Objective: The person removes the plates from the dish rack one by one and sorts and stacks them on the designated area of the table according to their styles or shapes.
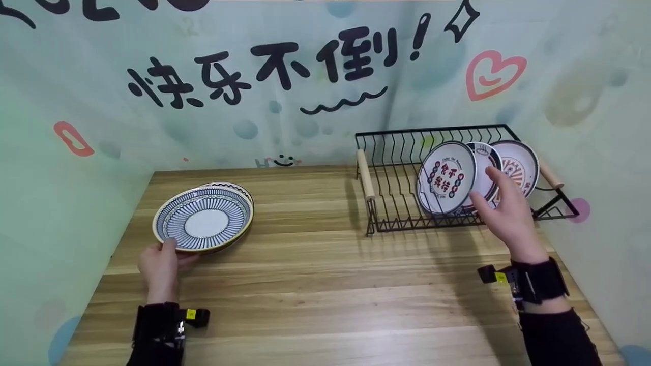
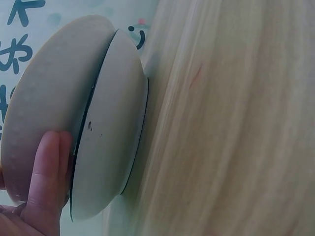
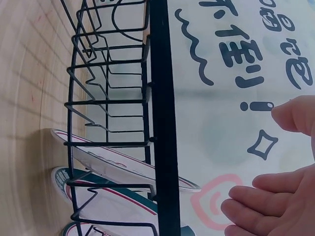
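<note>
At the left rear of the table (image 1: 305,295), a blue-striped plate (image 1: 206,223) tilts above a pale bowl (image 2: 110,132), its near-left rim grasped by the left hand (image 1: 161,267), thumb over the edge, fingers beneath. Tabletop stretches between these dishes and the black wire rack (image 3: 165,118), where three plates (image 1: 446,178) stand tilted toward the right end. The right hand (image 1: 506,216), thumb apart from its fingers and grasping nothing, hovers near them.

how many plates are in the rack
3, all leaning in the rack: the red-lettered plate leftmost, the middle plate partly hidden behind it, and the third plate on the right. No others seem hidden.
</note>
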Action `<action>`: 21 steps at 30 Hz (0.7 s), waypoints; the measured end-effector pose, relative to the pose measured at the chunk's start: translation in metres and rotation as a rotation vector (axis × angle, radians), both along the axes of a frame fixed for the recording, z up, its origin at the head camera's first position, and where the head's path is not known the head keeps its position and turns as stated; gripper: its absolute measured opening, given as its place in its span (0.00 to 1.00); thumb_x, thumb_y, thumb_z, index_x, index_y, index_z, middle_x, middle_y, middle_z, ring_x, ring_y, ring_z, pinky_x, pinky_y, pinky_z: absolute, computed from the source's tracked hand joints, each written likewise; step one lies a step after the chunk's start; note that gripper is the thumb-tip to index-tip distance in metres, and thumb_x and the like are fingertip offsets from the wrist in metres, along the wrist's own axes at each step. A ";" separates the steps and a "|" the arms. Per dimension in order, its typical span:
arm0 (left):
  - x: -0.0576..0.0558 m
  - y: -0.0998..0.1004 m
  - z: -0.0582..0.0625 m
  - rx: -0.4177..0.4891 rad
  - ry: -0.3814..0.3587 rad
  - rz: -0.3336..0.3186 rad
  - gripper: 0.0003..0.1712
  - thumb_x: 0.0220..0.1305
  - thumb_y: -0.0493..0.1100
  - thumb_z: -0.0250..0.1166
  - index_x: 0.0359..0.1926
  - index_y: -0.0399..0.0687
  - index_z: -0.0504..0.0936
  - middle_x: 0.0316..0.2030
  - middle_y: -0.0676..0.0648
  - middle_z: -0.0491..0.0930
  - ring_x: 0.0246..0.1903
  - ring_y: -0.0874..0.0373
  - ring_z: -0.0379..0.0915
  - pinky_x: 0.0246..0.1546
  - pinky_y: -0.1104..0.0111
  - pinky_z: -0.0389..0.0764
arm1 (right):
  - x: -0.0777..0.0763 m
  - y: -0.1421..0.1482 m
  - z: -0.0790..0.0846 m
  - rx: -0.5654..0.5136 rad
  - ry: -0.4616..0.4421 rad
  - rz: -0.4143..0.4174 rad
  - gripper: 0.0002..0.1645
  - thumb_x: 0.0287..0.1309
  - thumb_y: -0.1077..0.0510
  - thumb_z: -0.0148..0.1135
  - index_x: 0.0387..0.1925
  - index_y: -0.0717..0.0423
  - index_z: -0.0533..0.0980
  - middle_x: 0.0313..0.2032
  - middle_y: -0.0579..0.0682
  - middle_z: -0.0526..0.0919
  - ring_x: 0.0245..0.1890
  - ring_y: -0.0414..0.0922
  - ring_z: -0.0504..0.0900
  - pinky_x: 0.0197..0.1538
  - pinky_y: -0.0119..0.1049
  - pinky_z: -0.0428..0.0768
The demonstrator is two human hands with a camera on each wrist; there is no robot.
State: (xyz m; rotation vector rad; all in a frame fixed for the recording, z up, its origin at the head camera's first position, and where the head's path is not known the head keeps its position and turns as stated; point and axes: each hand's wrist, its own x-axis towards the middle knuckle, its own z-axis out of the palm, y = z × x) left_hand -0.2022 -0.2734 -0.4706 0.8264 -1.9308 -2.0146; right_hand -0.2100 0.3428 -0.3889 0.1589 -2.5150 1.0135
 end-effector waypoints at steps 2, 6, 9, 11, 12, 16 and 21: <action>0.000 0.000 0.000 -0.010 0.006 -0.010 0.26 0.72 0.38 0.49 0.64 0.22 0.64 0.53 0.33 0.73 0.23 0.56 0.85 0.34 0.65 0.86 | -0.004 0.001 0.001 0.005 -0.002 -0.005 0.38 0.66 0.56 0.60 0.69 0.72 0.60 0.66 0.72 0.65 0.66 0.68 0.61 0.70 0.61 0.57; -0.001 0.000 -0.001 -0.025 0.011 -0.012 0.24 0.72 0.38 0.49 0.61 0.22 0.66 0.39 0.40 0.81 0.21 0.55 0.84 0.31 0.63 0.86 | -0.011 0.003 0.003 0.026 -0.005 -0.021 0.38 0.65 0.56 0.60 0.69 0.73 0.60 0.65 0.72 0.65 0.66 0.68 0.61 0.70 0.60 0.56; 0.000 -0.001 0.000 -0.033 0.002 -0.024 0.24 0.73 0.40 0.49 0.61 0.23 0.66 0.31 0.46 0.82 0.22 0.56 0.84 0.31 0.64 0.86 | -0.015 0.005 0.003 0.034 -0.021 -0.033 0.39 0.66 0.55 0.60 0.69 0.72 0.59 0.66 0.72 0.64 0.67 0.68 0.60 0.71 0.59 0.56; -0.001 -0.002 -0.001 -0.031 -0.003 -0.037 0.25 0.74 0.40 0.48 0.62 0.23 0.65 0.32 0.46 0.81 0.22 0.56 0.84 0.32 0.64 0.86 | -0.017 0.007 0.004 0.031 -0.034 -0.037 0.40 0.66 0.54 0.60 0.70 0.72 0.58 0.66 0.72 0.64 0.67 0.67 0.60 0.71 0.59 0.55; -0.001 -0.003 -0.001 -0.035 -0.008 -0.041 0.25 0.74 0.40 0.48 0.62 0.24 0.65 0.33 0.44 0.81 0.22 0.56 0.84 0.32 0.64 0.86 | -0.018 0.007 0.004 0.030 -0.038 -0.037 0.40 0.66 0.54 0.60 0.70 0.72 0.58 0.66 0.72 0.63 0.68 0.67 0.60 0.71 0.59 0.54; -0.003 -0.006 -0.002 -0.102 -0.050 -0.068 0.25 0.75 0.43 0.47 0.61 0.26 0.65 0.39 0.38 0.79 0.22 0.55 0.84 0.31 0.62 0.86 | -0.020 0.009 0.003 0.027 -0.048 -0.033 0.40 0.67 0.53 0.59 0.70 0.72 0.57 0.67 0.73 0.63 0.68 0.67 0.59 0.72 0.59 0.54; -0.004 -0.009 -0.003 -0.264 -0.088 -0.110 0.26 0.77 0.49 0.44 0.57 0.27 0.68 0.34 0.40 0.80 0.19 0.55 0.82 0.27 0.61 0.86 | -0.021 0.010 0.002 0.025 -0.048 -0.030 0.40 0.67 0.53 0.59 0.70 0.73 0.58 0.66 0.73 0.63 0.68 0.68 0.59 0.71 0.60 0.54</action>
